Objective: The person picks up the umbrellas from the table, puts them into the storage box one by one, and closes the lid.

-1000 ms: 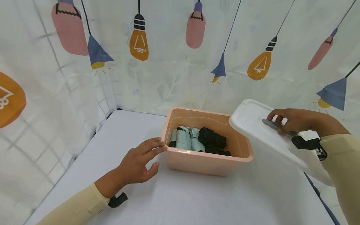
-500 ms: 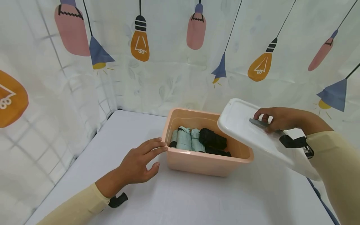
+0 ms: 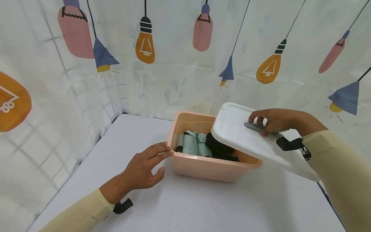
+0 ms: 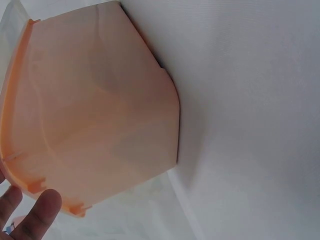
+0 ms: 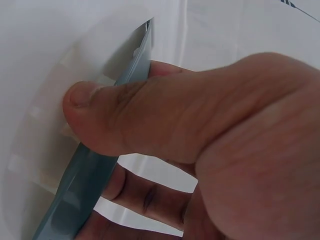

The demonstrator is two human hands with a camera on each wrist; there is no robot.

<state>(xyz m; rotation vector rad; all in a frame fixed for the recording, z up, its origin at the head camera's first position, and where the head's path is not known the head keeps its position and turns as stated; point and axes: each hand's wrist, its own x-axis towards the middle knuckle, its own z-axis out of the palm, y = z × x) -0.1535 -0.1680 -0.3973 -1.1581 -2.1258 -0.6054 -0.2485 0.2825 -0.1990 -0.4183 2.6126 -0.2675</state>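
A peach plastic storage box (image 3: 203, 169) stands on the table with rolled pale-blue cloth bundles (image 3: 190, 144) and dark rolled bundles (image 3: 218, 145) inside. My left hand (image 3: 142, 169) touches the rim at the box's left front corner, fingers extended; in the left wrist view its fingertips (image 4: 44, 207) lie at that rim. My right hand (image 3: 278, 120) grips the grey handle (image 5: 82, 185) of a white lid (image 3: 234, 129), thumb on one side and fingers on the other. The lid hangs tilted, its left end higher, over the box's right part, hiding some of the inside.
The box rests on a white-covered table (image 3: 185, 206). Behind and to the left hangs a pale curtain (image 3: 174, 80) printed with lamps and bulbs. A black strap (image 3: 290, 144) sits at the right wrist.
My right hand has carried the white lid leftward, so it now covers more of the box's right side. The left hand and the box have stayed in place.
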